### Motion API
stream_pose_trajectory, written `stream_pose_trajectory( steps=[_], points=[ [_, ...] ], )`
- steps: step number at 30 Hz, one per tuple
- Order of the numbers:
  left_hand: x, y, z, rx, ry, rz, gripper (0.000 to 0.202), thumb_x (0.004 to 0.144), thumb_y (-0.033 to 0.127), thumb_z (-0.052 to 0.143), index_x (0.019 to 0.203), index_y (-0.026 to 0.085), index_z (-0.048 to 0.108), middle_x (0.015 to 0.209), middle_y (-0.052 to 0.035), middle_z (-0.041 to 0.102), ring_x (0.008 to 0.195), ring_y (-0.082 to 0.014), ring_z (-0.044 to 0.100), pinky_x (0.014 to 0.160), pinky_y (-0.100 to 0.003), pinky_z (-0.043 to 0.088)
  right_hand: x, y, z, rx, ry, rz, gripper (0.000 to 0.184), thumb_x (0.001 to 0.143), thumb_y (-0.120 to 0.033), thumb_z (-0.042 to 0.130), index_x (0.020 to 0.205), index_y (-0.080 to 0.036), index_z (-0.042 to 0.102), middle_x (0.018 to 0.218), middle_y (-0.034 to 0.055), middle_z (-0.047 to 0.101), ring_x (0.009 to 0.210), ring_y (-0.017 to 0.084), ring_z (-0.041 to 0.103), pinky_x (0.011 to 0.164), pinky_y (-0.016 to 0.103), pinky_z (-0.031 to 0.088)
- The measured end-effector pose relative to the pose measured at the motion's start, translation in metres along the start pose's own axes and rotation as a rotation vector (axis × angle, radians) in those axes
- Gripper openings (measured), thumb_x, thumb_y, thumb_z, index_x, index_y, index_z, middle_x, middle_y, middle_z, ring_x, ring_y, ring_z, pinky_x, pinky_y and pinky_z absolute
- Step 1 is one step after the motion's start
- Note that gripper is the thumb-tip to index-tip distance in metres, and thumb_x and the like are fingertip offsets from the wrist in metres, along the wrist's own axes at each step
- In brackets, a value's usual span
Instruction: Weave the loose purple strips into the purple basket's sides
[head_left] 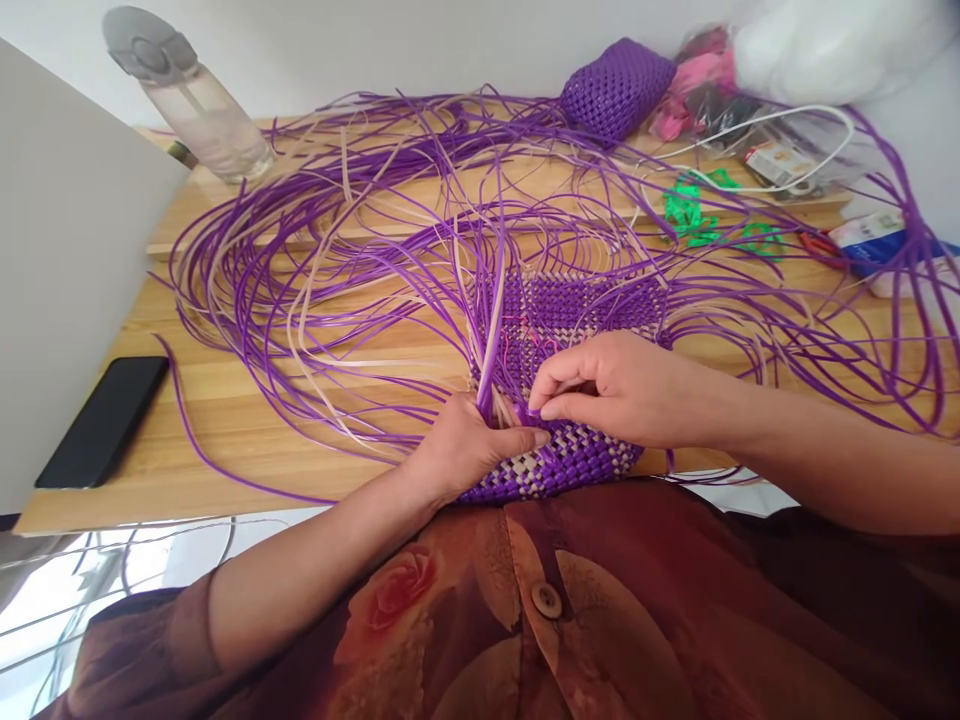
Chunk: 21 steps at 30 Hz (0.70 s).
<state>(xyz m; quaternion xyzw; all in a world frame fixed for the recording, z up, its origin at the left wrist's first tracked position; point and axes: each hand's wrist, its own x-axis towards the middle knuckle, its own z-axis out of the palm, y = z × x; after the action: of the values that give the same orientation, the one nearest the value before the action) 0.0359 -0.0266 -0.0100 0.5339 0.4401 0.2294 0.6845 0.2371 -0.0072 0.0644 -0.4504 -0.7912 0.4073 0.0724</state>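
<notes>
A flat woven panel of purple and cream plastic strips (pixel 577 310) lies at the near edge of a wooden table (pixel 225 430). My left hand (pixel 465 445) presses on its near left part, fingers closed round upright purple strips (pixel 491 340). My right hand (pixel 607 385) rests on the panel just right of it, thumb and fingers pinched on a purple strip end. Long loose purple and cream strips (pixel 315 270) fan out from the panel over the table.
A black phone (pixel 105 420) lies at the table's left edge. A clear water bottle (pixel 199 105) stands at the back left. A finished purple woven pouch (pixel 615 88), plastic bags, green scraps (pixel 686 212), a white cable and small boxes crowd the back right.
</notes>
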Motion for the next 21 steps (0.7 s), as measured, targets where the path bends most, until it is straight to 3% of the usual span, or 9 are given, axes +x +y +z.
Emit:
stream_pose_trajectory(
  steps=[3,10,13,17,19,21],
  points=[
    [0.0,0.001,0.001,-0.022,-0.002,0.0,0.027,0.068,0.031,0.08,0.064,0.016,0.058,0.058,0.0053,0.047,0.054,-0.0088,0.038,0.055,-0.025,0.03,0.001,-0.006,0.003,-0.114,0.037,0.007,0.016,0.081,-0.016,0.058,0.083,-0.02,0.073,0.08,-0.0037,0.073,0.072,0.012,0.063,0.069,0.024,0.04],
    [0.003,-0.002,0.005,-0.109,0.008,0.025,0.021,0.066,0.022,0.079,0.084,0.014,0.07,0.072,0.0028,0.063,0.065,-0.011,0.052,0.064,-0.024,0.04,0.009,-0.02,0.011,-0.128,0.055,0.03,0.009,0.083,-0.022,0.064,0.088,-0.019,0.07,0.071,-0.0048,0.071,0.066,0.011,0.062,0.067,0.023,0.038],
    [0.004,-0.004,0.005,-0.09,0.037,0.047,0.017,0.063,0.016,0.079,0.077,0.014,0.07,0.072,0.0026,0.065,0.067,-0.012,0.055,0.065,-0.024,0.043,0.012,-0.02,0.017,-0.21,0.06,-0.037,0.009,0.086,-0.026,0.064,0.086,-0.018,0.069,0.073,-0.0015,0.068,0.068,0.012,0.059,0.067,0.025,0.036],
    [0.005,-0.004,0.003,-0.071,0.04,0.063,0.011,0.065,0.017,0.076,0.073,0.013,0.069,0.069,0.0017,0.065,0.068,-0.0144,0.057,0.066,-0.026,0.045,0.016,-0.021,0.027,-0.346,0.099,-0.211,0.017,0.089,-0.02,0.055,0.077,-0.014,0.066,0.087,0.0068,0.065,0.081,0.017,0.056,0.077,0.03,0.038],
    [0.005,-0.003,0.002,-0.027,0.056,0.09,0.012,0.064,0.017,0.076,0.073,0.014,0.069,0.072,0.0003,0.066,0.073,-0.0174,0.06,0.07,-0.028,0.047,0.019,-0.028,0.025,-0.273,0.138,-0.233,0.015,0.086,-0.019,0.056,0.074,-0.014,0.064,0.083,0.0061,0.064,0.081,0.017,0.054,0.08,0.032,0.039],
    [0.005,-0.002,0.001,0.002,0.081,0.122,0.017,0.063,0.018,0.078,0.078,0.014,0.07,0.078,-0.0012,0.068,0.08,-0.0197,0.061,0.074,-0.03,0.048,0.022,-0.039,0.012,-0.084,0.095,-0.136,0.02,0.086,-0.026,0.058,0.07,-0.015,0.062,0.072,0.0026,0.061,0.072,0.014,0.053,0.077,0.031,0.041]
  ],
)
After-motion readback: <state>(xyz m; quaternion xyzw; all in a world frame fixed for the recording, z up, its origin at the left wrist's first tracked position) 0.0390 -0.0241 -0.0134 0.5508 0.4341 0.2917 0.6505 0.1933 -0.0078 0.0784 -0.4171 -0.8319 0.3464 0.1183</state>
